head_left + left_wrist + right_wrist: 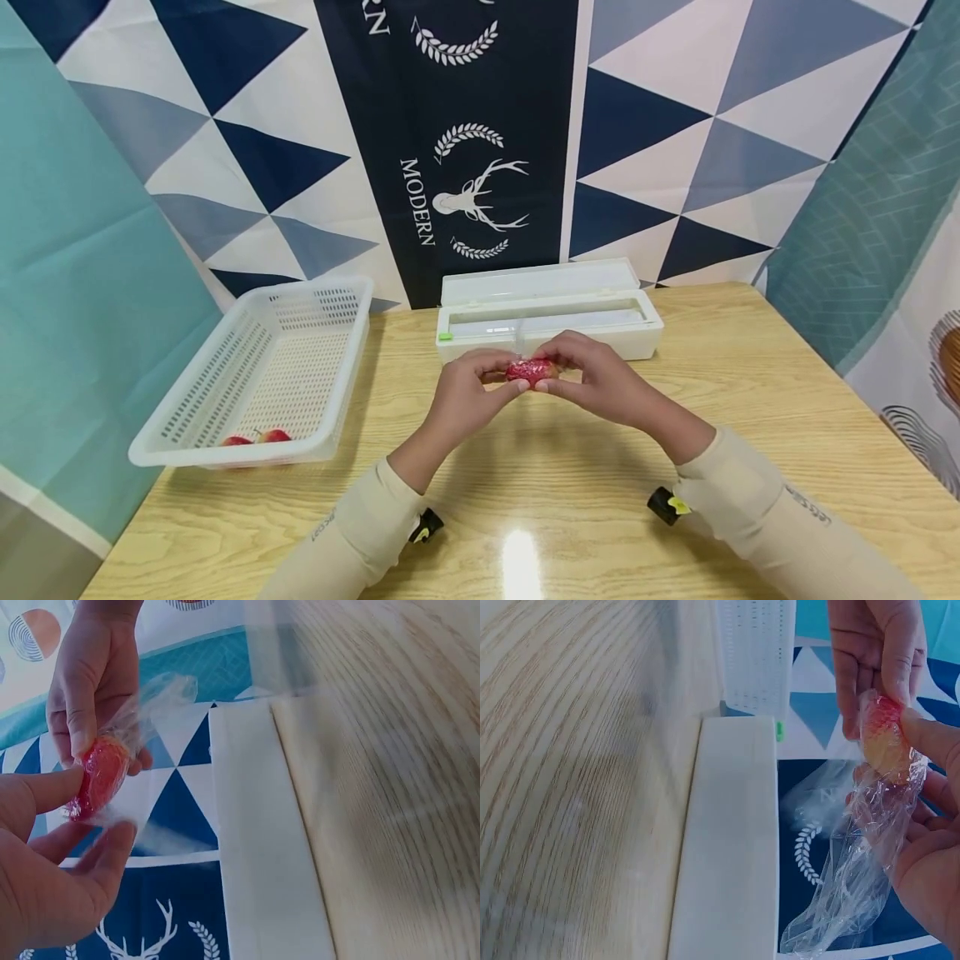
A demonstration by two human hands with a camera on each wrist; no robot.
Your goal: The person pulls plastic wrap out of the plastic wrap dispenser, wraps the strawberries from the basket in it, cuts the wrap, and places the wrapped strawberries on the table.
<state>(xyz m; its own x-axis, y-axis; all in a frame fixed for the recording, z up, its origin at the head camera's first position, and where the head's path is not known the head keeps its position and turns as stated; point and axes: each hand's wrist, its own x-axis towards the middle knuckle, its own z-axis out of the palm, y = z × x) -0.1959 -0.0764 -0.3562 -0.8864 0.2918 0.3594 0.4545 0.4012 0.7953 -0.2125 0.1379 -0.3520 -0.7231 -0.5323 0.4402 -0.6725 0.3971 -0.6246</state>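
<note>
A small red-and-yellow apple point(531, 372) is held up over the table between both hands, wrapped in clear cling film. My left hand point(467, 390) pinches one end of it, thumb in front and fingers behind. The other end is pinched by my right hand point(606, 379). Loose, crumpled cling film point(847, 877) trails off the apple by the right fingers in the right wrist view. In the left wrist view the film clings tightly over the apple's red skin point(103, 776), and a loose tuft sticks out beside the right hand.
Behind the hands stands a white cling film box point(487, 350), its lid point(540, 285) raised and a roll point(577, 322) inside. A white perforated basket point(347, 392) at the left holds red apples point(274, 435) at its near end. A patterned cloth point(285, 158) hangs behind the wooden table point(750, 367).
</note>
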